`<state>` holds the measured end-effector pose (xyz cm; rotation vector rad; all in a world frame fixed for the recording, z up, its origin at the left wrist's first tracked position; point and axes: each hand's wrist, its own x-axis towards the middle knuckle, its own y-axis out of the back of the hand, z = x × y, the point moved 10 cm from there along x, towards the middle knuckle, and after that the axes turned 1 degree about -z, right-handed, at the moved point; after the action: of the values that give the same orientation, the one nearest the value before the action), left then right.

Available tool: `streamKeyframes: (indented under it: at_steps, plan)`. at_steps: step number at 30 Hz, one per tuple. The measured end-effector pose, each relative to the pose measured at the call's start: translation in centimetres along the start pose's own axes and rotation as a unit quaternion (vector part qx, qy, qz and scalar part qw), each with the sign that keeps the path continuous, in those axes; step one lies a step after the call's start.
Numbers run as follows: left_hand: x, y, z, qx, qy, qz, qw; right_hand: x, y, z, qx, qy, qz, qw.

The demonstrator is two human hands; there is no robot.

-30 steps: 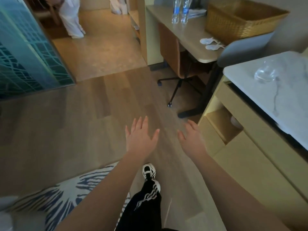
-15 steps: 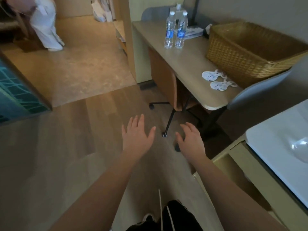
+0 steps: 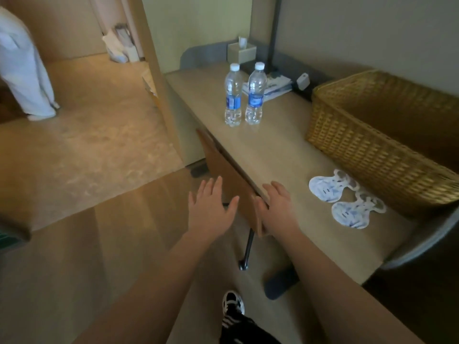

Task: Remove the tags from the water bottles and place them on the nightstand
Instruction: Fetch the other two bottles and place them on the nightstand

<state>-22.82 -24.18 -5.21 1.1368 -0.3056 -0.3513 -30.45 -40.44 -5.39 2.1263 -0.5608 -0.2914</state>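
Observation:
Two clear water bottles with white caps and blue labels stand side by side on the beige desk (image 3: pixel 263 155): the left bottle (image 3: pixel 233 95) and the right bottle (image 3: pixel 255 94). Two white and blue paper tags (image 3: pixel 327 188) (image 3: pixel 352 214) lie flat on the desk near its front, beside the basket. My left hand (image 3: pixel 211 207) hovers open over the floor, short of the desk. Just above the desk's front edge my right hand (image 3: pixel 278 204) is spread open, well short of the bottles. Neither hand holds anything.
A large wicker basket (image 3: pixel 372 145) fills the desk's right side. A tissue box (image 3: pixel 242 52), a stack of papers (image 3: pixel 275 86) and a black pole stand behind the bottles. A brown chair (image 3: pixel 231 177) is tucked under the desk. A person in white (image 3: pixel 22 70) stands far left.
The view has moved forward and turned toward the desk, so the bottles, tags and basket are much nearer. Both hands stay open, the right one now over the desk edge.

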Motion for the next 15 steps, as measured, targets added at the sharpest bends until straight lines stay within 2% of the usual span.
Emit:
streamKeyframes:
  at_steps: [5, 10, 15]
  plan:
    - [12.2, 1.4, 1.3, -0.028, -0.016, 0.004, 0.999, 10.8, 0.6, -1.2, 0.005, -0.023, 0.02, 1.0]
    - [21.1, 2.1, 1.0, -0.077, -0.023, -0.005, 0.997, 18.2, 0.7, -1.9, 0.018, -0.048, 0.029, 0.998]
    - [29.6, 3.2, 0.5, -0.142, -0.052, 0.016, 0.988, 24.5, 1.5, -2.2, 0.037, -0.083, 0.078, 0.993]
